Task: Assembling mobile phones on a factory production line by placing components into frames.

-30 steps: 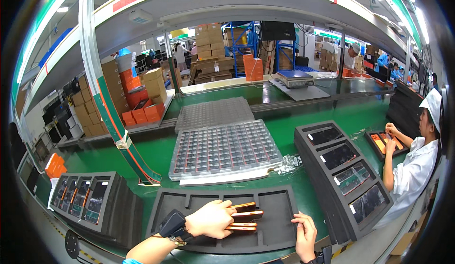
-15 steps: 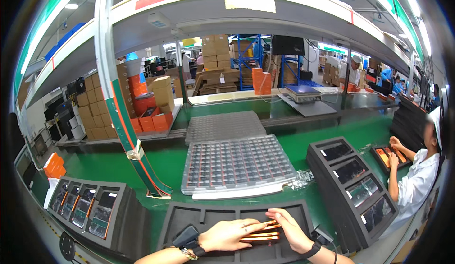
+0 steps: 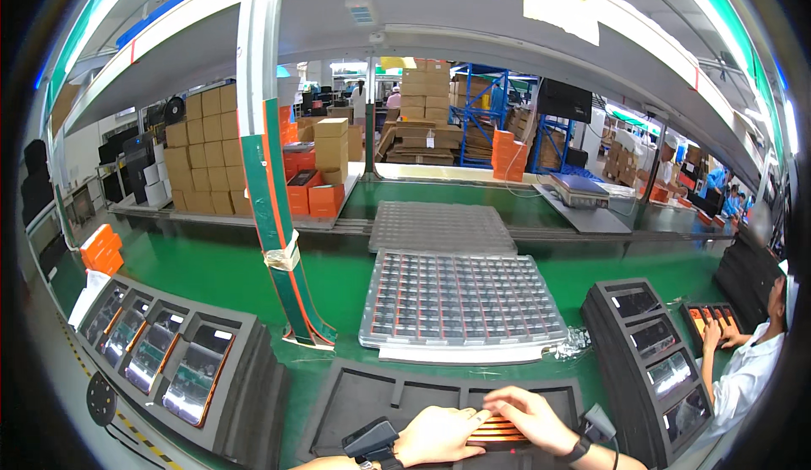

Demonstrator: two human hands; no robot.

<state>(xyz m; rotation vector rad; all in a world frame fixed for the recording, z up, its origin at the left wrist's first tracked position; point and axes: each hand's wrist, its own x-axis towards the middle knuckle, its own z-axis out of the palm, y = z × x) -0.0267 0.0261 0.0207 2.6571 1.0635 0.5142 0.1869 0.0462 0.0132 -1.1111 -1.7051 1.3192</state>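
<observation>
A stack of several flat, orange-edged slabs that look like phones (image 3: 505, 430) stands in a black foam tray (image 3: 359, 385) right in front of me. My left hand (image 3: 431, 436) closes on the left end of the stack, thumb at the near side and fingers at the far side. Over the right end my right hand (image 3: 541, 423) is bent, its fingers curled across the far top edge. Both hands partly cover the slabs. A dark strapped device (image 3: 370, 438) sits on my left wrist, and a black band (image 3: 579, 448) circles my right.
Stacked foam trays with dark glossy phones stand left (image 3: 241, 369) and right (image 3: 604, 335). Beyond my tray lies a clear compartmented tray (image 3: 460, 301) on the green bench. A green-taped post (image 3: 274, 208) rises left of it. At far right a co-worker's hands (image 3: 718, 335) handle another tray.
The view has turned, so the scene sits further right. My right hand's fingers, stretched upright before, now curl over the stack. My left hand stays at its left end.
</observation>
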